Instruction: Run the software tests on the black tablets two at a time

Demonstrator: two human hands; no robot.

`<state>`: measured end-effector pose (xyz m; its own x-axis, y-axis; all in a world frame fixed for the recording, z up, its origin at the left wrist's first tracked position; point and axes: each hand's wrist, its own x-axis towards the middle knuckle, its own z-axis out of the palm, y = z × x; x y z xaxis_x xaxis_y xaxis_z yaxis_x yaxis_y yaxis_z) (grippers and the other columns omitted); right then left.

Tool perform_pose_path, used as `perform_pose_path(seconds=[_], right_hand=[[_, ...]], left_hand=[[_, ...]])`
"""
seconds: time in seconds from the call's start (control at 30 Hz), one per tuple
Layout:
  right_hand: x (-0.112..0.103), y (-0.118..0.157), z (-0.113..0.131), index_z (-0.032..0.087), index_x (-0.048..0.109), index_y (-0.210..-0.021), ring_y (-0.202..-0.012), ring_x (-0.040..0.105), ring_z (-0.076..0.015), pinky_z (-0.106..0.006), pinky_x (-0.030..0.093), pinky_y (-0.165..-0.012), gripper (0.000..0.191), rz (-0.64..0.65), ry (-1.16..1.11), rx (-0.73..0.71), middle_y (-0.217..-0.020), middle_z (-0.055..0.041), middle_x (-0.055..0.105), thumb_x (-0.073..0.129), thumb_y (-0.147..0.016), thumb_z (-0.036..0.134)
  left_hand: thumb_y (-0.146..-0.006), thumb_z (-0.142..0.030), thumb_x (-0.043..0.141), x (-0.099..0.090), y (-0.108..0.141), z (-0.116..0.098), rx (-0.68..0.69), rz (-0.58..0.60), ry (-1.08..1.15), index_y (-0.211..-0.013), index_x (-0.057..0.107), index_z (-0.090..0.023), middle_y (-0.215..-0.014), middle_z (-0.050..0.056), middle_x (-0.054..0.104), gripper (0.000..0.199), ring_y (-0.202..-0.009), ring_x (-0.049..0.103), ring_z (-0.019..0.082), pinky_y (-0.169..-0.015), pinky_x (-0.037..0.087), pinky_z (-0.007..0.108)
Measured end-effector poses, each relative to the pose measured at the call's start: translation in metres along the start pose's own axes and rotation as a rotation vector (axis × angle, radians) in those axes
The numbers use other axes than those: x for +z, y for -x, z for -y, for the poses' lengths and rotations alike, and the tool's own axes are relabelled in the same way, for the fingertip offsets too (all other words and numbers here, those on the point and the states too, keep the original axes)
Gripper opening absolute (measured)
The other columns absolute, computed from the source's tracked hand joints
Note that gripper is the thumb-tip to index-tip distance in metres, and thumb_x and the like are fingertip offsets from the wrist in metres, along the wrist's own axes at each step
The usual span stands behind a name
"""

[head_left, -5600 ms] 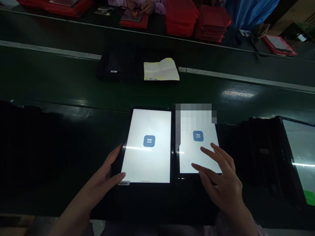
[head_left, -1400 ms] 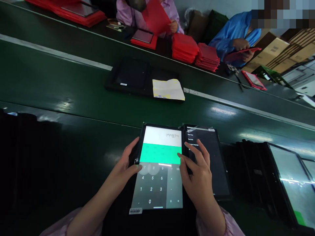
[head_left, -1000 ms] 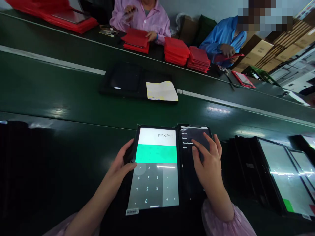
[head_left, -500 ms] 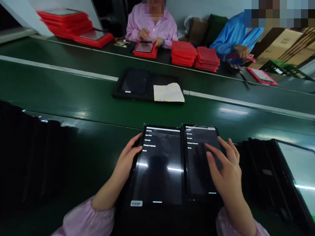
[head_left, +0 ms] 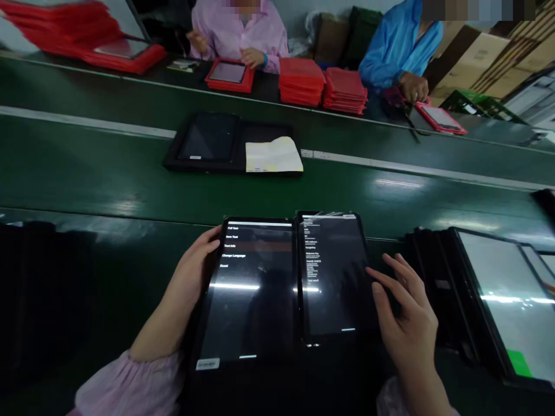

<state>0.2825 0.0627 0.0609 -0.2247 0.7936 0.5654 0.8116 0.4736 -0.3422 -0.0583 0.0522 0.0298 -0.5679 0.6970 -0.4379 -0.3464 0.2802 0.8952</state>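
Observation:
Two black-framed tablets lie side by side on the dark belt in front of me. My left hand curls around the left edge of the left tablet, whose dark screen lists a short white menu with one row highlighted. The right tablet shows a longer column of small white text. My right hand hovers at that tablet's lower right edge, fingers spread, with nothing in them. Its fingertips are at or just past the frame, and I cannot tell if they touch.
A black tablet folio with a yellowish paper sheet lies across the green conveyor belt. Another tablet lies to my right. Beyond, co-workers in a pink jacket and blue jacket sit behind stacks of red cases.
The right tablet's screen has switched from a short menu to a longer text list. A row on the left tablet is now highlighted. My right hand has moved rightward off the screen.

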Motion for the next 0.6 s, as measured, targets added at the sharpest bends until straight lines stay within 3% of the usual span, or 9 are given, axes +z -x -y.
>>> perform_pose_path(seconds=[0.37, 0.6], right_hand=[[0.002, -0.002, 0.012, 0.026, 0.077, -0.114, -0.146, 0.055, -0.0328, -0.055, 0.059, -0.107, 0.021, 0.105, -0.039, -0.155, -0.137, -0.0102, 0.07, 0.058, -0.104, 0.022], [0.02, 0.004, 0.047, 0.023, 0.073, -0.119, -0.162, 0.028, -0.0328, -0.053, 0.062, -0.105, 0.021, 0.308, -0.111, -0.349, -0.146, -0.0148, 0.059, 0.057, -0.105, 0.021]], left_hand=[[-0.055, -0.043, 0.082, -0.006, -0.001, 0.005, -0.006, 0.029, 0.06, -0.108, 0.078, -0.023, -0.112, 0.007, 0.082, 0.056, -0.122, 0.07, 0.038, -0.093, 0.059, 0.042], [-0.057, -0.042, 0.08, -0.009, -0.002, 0.004, 0.033, 0.06, 0.045, -0.106, 0.078, -0.023, -0.119, 0.009, 0.081, 0.053, -0.12, 0.07, 0.038, -0.101, 0.057, 0.048]])
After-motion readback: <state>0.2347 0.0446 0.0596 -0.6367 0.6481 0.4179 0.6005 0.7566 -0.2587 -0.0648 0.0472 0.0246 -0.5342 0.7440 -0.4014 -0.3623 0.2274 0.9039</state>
